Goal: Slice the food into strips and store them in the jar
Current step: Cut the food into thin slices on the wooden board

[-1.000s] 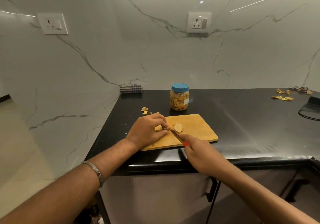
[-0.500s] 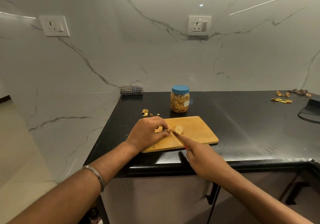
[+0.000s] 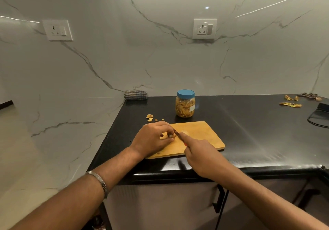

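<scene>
Hands at frame centre — we note left hand (image 3: 153, 138) pinching food (image 3: 171, 135), right hand (image 3: 201, 154) gripping knife (image 3: 177, 134) on cutting board (image 3: 204, 133).

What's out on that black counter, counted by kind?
Jars: 1
Boards: 1
Knives: 1
Cloths: 1
Scrap piles: 2
Total: 6
A dark thing at the right edge is cut off, so it is not counted.
</scene>
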